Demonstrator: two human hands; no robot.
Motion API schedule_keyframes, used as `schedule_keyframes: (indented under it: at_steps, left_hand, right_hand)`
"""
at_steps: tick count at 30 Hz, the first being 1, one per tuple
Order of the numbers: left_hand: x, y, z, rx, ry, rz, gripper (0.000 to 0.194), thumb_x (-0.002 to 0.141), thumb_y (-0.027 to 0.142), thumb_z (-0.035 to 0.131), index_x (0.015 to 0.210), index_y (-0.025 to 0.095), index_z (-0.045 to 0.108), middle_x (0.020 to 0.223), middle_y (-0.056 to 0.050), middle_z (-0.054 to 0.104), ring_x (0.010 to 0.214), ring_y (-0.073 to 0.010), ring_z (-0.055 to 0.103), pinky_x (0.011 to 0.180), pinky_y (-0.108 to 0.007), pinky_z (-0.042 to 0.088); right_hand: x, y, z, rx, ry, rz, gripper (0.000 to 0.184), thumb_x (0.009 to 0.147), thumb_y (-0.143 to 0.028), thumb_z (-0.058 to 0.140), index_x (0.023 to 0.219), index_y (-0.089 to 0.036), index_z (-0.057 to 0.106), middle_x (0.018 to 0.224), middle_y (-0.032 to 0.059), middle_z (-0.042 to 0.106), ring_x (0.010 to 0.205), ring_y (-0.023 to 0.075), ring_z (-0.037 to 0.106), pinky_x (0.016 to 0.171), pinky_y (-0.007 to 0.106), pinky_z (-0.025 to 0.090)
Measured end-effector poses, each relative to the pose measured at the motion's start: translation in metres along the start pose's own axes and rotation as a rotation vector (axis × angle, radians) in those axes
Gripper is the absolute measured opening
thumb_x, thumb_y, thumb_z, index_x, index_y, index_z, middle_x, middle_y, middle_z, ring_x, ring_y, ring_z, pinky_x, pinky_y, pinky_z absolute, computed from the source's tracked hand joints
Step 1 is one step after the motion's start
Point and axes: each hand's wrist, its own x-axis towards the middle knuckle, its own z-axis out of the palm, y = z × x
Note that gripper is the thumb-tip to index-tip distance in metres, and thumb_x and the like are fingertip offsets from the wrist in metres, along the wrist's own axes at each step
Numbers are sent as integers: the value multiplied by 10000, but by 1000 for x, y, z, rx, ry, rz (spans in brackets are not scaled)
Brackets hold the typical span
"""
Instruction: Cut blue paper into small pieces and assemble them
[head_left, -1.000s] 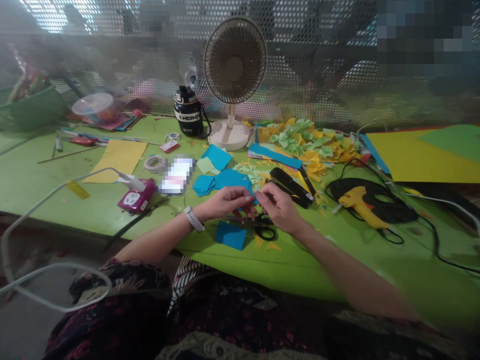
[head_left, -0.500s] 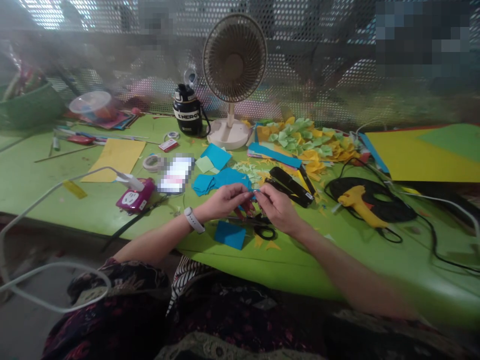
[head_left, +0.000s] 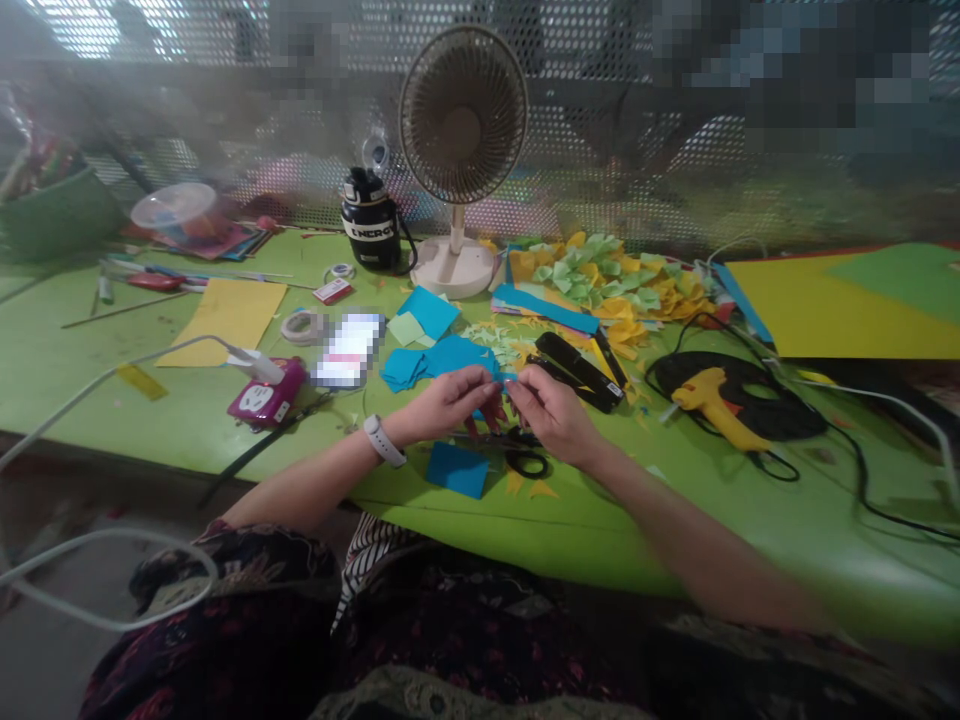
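Between the fingertips of both hands is a small piece of blue paper (head_left: 507, 378), mostly hidden by the fingers. My left hand (head_left: 456, 402), with a white band on its wrist, pinches one side of it. My right hand (head_left: 553, 412) pinches the other side. Just behind the hands lie cut blue paper shapes (head_left: 450, 358). Below them rest scissors (head_left: 528, 462) with black handles, partly covered by the hands, and a blue paper square (head_left: 457, 470). A black stapler (head_left: 579, 370) lies beside my right hand.
A white fan (head_left: 463, 120) and a black bottle (head_left: 370, 222) stand at the back. Curled paper pieces (head_left: 607, 275) are heaped behind the stapler. To the right is a yellow glue gun (head_left: 720, 408) with its cord. A phone (head_left: 348, 350) and purple power socket (head_left: 267, 395) lie left.
The fingertips have drawn slightly apart, and more of the blue paper shows between them. The whole view has shifted a little.
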Motion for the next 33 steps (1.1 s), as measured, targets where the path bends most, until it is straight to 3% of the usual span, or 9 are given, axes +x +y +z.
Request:
schedule_keyframes:
  at_steps: [3, 9, 15, 16, 18, 21, 25, 33]
  left_hand:
    - [-1, 1, -1, -25, 50, -9, 404, 915, 560, 578, 879, 160, 534, 783, -44, 667, 696, -138, 693, 494, -195, 553]
    - [1, -2, 2, -44, 144, 25, 366, 886, 507, 652, 883, 155, 555, 731, -17, 667, 638, -108, 677, 484, -161, 529]
    - [8, -4, -4, -137, 266, -40, 357, 875, 484, 677, 875, 167, 514, 772, -31, 720, 567, -107, 686, 433, -162, 485]
    - [9, -3, -5, -147, 290, -42, 340, 881, 465, 677, 873, 168, 513, 758, -27, 717, 574, -107, 687, 439, -163, 486]
    - [10, -2, -7, -174, 336, -53, 299, 884, 413, 687, 879, 168, 517, 747, -18, 712, 604, -107, 694, 461, -165, 497]
    - [12, -2, -9, -229, 376, -94, 254, 874, 341, 707, 881, 165, 524, 770, -14, 715, 653, -105, 705, 500, -167, 516]
    - [12, -5, -12, -283, 388, -114, 269, 850, 342, 737, 887, 152, 549, 800, -27, 724, 707, -117, 717, 552, -184, 540]
    - [13, -8, -18, -304, 432, -102, 373, 761, 437, 805, 864, 158, 579, 755, -20, 716, 670, -116, 698, 562, -201, 530]
  right_hand:
    - [-1, 2, 1, 30, -49, 2, 348, 985, -542, 458, 807, -244, 449, 613, -39, 496, 549, 136, 483, 544, 286, 396]
    - [0, 6, 3, 15, -17, 2, 338, 964, -522, 512, 799, -227, 507, 632, -25, 529, 537, 130, 495, 518, 278, 407]
    - [12, 11, -35, 19, 140, 93, 253, 907, -457, 593, 839, -213, 594, 666, -5, 610, 526, 131, 535, 512, 275, 428]
    - [12, 11, -41, -41, 92, 93, 215, 890, -421, 611, 831, -214, 606, 681, 0, 624, 545, 135, 541, 527, 277, 427]
    - [10, 7, -46, -219, -131, 86, 133, 844, -346, 651, 812, -218, 640, 720, 11, 654, 589, 148, 558, 555, 283, 413]
    - [2, -2, -39, -524, -430, 58, 103, 748, -280, 730, 777, -220, 652, 784, 28, 664, 630, 164, 565, 544, 286, 345]
    - [-8, -12, -24, -763, -529, 21, 116, 752, -270, 715, 799, -209, 628, 832, 58, 649, 671, 196, 571, 517, 304, 248]
    - [-8, -25, -22, -939, -674, 89, 140, 850, -213, 557, 952, -160, 637, 980, 110, 675, 825, 241, 647, 589, 314, 297]
